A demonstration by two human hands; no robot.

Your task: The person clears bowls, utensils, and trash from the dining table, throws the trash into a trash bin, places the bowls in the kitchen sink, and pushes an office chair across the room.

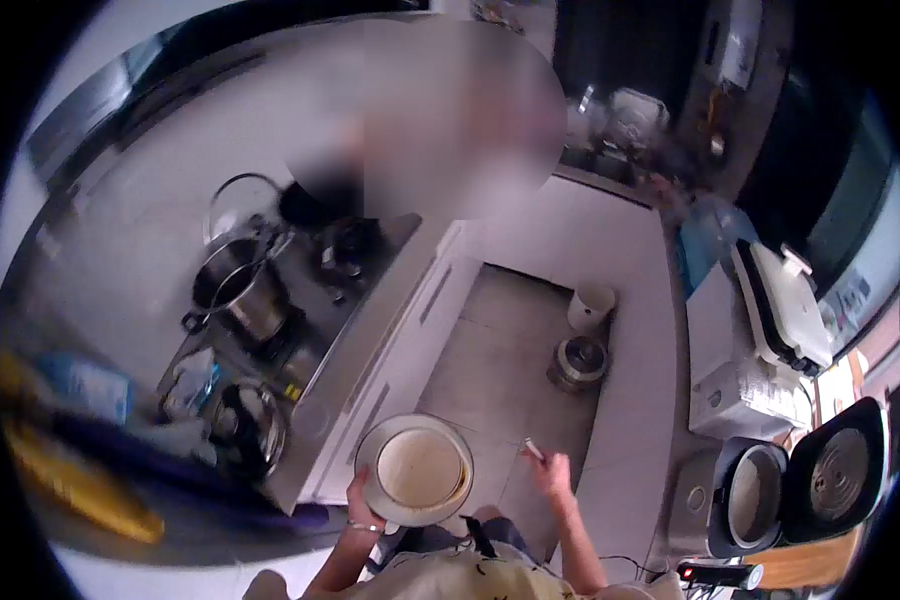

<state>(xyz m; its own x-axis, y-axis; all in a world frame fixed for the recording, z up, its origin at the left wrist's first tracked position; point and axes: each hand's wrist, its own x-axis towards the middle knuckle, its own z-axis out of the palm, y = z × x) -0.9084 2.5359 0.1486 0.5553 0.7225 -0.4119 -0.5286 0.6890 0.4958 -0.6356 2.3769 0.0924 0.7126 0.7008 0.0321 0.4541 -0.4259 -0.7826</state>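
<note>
Your left hand (pixel 360 502) has the bowl (pixel 418 468) now, fingers curled on its rim at the eight o'clock side, so the bowl sits at two o'clock from that grip. Its mouth faces up at you, with a brownish smear at four o'clock inside it. Over to your right hand (pixel 552 476): it's closed around a short pale stick (pixel 532 449), the end poking out toward eleven o'clock; what the stick belongs to, you can't tell from here. The bowl lies at nine o'clock from this hand, clear of it.

Moving outward, at twelve o'clock from your right hand a lidded pot (pixel 578 364) stands on the floor (pixel 485 350), a white bin (pixel 592 308) just beyond. Three o'clock, there's the rice cooker (pixel 697 505), lid (pixel 836 474) thrown open. And up between ten and eleven from the bowl, a tall steel pot (pixel 260 312) stands on the hob (pixel 315 322).
</note>
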